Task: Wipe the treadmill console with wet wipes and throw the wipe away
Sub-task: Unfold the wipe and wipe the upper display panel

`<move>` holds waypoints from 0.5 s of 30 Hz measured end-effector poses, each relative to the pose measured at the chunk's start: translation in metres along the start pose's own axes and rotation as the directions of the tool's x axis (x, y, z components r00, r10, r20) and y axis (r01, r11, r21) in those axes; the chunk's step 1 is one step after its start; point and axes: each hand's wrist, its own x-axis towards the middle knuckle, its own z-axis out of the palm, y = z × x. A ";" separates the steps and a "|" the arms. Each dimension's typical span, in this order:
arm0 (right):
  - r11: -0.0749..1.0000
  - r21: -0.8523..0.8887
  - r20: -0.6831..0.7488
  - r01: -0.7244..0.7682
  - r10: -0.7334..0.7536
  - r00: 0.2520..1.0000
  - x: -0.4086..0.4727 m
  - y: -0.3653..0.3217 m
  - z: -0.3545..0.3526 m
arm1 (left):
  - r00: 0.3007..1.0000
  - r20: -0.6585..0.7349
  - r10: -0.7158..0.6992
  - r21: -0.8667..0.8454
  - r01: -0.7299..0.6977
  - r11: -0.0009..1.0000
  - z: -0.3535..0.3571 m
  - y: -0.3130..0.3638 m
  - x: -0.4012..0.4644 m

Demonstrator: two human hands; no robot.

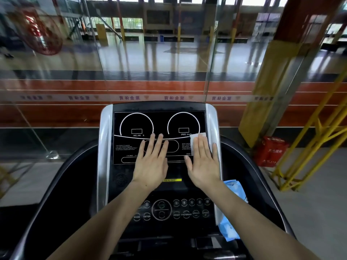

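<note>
The treadmill console (127, 147) fills the lower middle of the head view, a black display panel with two white dials and silver side rails. My left hand (151, 162) lies flat on the panel's middle, fingers spread, holding nothing. My right hand (203, 162) presses flat on a white wet wipe (193, 137) at the panel's right edge; only the wipe's top corner shows past my fingertips. A blue wet wipes pack (230, 228) rests along the console's right side, partly hidden by my right forearm.
A button panel (169, 209) sits below the display between my forearms. Black handrails (62, 184) curve down both sides. A glass wall (131, 62) stands right behind the console. A red bag (270, 151) and yellow metal frame (309, 147) are at right.
</note>
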 end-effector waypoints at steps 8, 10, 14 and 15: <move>0.998 0.068 0.057 0.012 -0.015 0.998 0.019 -0.071 0.001 | 0.995 0.019 -0.098 0.025 0.097 0.995 -0.004 -0.064 -0.028; 0.995 0.074 0.054 0.064 -0.068 0.996 0.024 -0.097 0.004 | 0.991 0.025 -0.128 0.033 0.127 0.991 -0.005 -0.087 -0.040; 0.984 0.073 0.052 0.162 -0.166 0.985 0.039 -0.150 0.010 | 0.983 0.025 -0.182 0.066 0.180 0.981 -0.007 -0.135 -0.063; 0.979 0.079 0.045 0.190 -0.193 0.980 0.045 -0.162 0.011 | 0.981 0.029 -0.194 0.074 0.192 0.979 -0.008 -0.146 -0.068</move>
